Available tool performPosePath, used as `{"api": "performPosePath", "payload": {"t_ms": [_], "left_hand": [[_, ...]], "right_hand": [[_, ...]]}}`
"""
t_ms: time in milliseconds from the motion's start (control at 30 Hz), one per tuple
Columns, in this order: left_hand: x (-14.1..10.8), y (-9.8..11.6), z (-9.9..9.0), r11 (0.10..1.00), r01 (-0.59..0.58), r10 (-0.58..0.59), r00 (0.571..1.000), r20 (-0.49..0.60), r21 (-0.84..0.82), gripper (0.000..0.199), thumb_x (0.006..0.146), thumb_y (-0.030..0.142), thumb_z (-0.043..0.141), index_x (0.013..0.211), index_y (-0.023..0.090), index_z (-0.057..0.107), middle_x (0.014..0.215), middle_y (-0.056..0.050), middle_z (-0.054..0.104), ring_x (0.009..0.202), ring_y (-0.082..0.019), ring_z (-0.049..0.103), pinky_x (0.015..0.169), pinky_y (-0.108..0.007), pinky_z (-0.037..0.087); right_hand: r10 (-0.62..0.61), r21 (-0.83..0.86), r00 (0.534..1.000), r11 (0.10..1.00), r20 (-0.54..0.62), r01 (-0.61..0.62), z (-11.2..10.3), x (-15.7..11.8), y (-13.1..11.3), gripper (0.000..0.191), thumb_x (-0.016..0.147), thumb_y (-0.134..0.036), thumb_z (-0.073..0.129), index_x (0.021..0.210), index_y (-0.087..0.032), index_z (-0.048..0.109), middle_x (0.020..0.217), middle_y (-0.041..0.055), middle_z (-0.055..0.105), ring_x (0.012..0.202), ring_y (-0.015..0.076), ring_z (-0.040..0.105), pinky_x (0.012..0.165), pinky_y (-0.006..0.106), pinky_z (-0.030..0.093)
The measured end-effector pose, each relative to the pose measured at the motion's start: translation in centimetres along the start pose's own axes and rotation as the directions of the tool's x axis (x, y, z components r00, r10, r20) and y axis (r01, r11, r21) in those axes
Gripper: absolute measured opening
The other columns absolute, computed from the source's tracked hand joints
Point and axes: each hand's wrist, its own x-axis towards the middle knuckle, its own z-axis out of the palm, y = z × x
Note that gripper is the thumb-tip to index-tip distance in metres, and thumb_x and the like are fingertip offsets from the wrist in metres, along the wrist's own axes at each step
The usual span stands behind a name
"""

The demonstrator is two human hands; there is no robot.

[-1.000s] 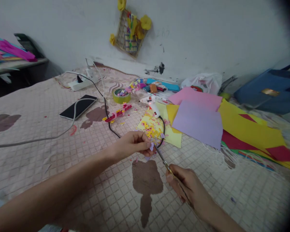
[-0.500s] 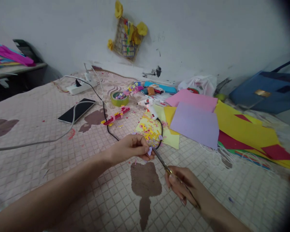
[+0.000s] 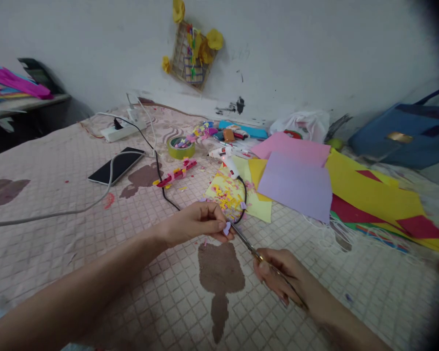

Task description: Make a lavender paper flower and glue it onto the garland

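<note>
A small piece of lilac paper [image 3: 227, 228] is pinched in the fingers of my left hand [image 3: 201, 222], near the middle of the view. My right hand [image 3: 280, 273] is closed round the handles of a pair of scissors [image 3: 244, 240]. Their blades point up and left, with the tips right at the lilac piece. Just beyond my left hand, many yellow, pink and lilac paper scraps [image 3: 227, 197] lie on a pale yellow sheet [image 3: 261, 210]. A white glue gun [image 3: 229, 165] with a black cord rests behind them.
Lilac [image 3: 296, 187], pink and yellow sheets lie at the right, beside white string [image 3: 324, 234]. A red decorated stick [image 3: 175, 174], a roll of green tape [image 3: 181, 147], a phone [image 3: 116, 165] and a power strip [image 3: 124, 130] are at the left. Cords cross the patterned cloth.
My right hand has shifted slightly right and its fingers have closed a little on the scissors. My left hand keeps the lilac piece in nearly the same place.
</note>
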Motion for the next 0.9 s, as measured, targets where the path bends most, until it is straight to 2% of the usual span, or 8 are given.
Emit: {"api": "performPosePath", "payload": {"t_ms": [200, 467, 667, 800, 900], "left_hand": [[0.0, 0.1, 0.0, 1.000, -0.001, 0.001, 1.000, -0.002, 0.003, 0.013, 0.076, 0.021, 0.063, 0.073, 0.010, 0.055, 0.081, -0.007, 0.067, 0.076, -0.012, 0.065, 0.071, -0.025, 0.052], [0.0, 0.0, -0.1, 1.000, 0.009, -0.009, 1.000, 0.002, 0.003, 0.012, 0.077, 0.020, 0.061, 0.073, 0.011, 0.054, 0.080, -0.006, 0.068, 0.076, -0.012, 0.065, 0.070, -0.024, 0.052], [0.0, 0.0, 0.2, 1.000, 0.011, -0.011, 1.000, 0.010, -0.003, 0.010, 0.078, 0.018, 0.060, 0.075, 0.011, 0.054, 0.085, -0.006, 0.066, 0.076, -0.011, 0.064, 0.070, -0.024, 0.052], [-0.1, -0.4, 0.7, 1.000, 0.022, -0.022, 1.000, 0.014, 0.018, 0.010, 0.079, 0.020, 0.059, 0.078, 0.011, 0.055, 0.087, -0.006, 0.065, 0.078, -0.011, 0.063, 0.070, -0.024, 0.051], [-0.1, -0.6, 1.3, 0.998, 0.035, -0.035, 0.999, 0.006, 0.051, 0.012, 0.079, 0.023, 0.059, 0.077, 0.011, 0.055, 0.081, -0.005, 0.065, 0.073, -0.011, 0.062, 0.068, -0.024, 0.050]], "right_hand": [[-0.001, -0.013, 1.000, 1.000, 0.019, 0.001, -0.2, 0.1, 0.9, 0.047, 0.081, -0.062, 0.041, 0.060, -0.019, 0.039, 0.045, -0.0076, 0.032, 0.038, 0.0059, 0.026, 0.037, 0.020, 0.021], [0.039, -0.081, 0.999, 0.996, -0.015, -0.040, -0.1, 0.1, 0.9, 0.046, 0.082, -0.058, 0.041, 0.058, -0.020, 0.038, 0.042, -0.0077, 0.033, 0.038, 0.0058, 0.027, 0.037, 0.019, 0.022], [0.073, 0.094, 0.997, 0.993, -0.024, -0.071, 0.1, 0.3, 0.6, 0.048, 0.076, -0.064, 0.045, 0.061, -0.018, 0.046, 0.038, -0.0088, 0.032, 0.032, 0.0053, 0.025, 0.033, 0.019, 0.020], [0.054, 0.189, 0.990, 0.982, -0.128, -0.029, 0.5, 0.7, 0.0, 0.049, 0.077, -0.063, 0.042, 0.068, -0.016, 0.052, 0.039, -0.0082, 0.036, 0.031, 0.0055, 0.028, 0.034, 0.019, 0.024], [0.029, 0.193, 0.972, 0.981, -0.232, 0.017, 0.8, 1.0, -0.3, 0.039, 0.077, -0.055, 0.049, 0.069, -0.016, 0.053, 0.041, -0.0078, 0.039, 0.033, 0.0059, 0.032, 0.035, 0.019, 0.028]]}}
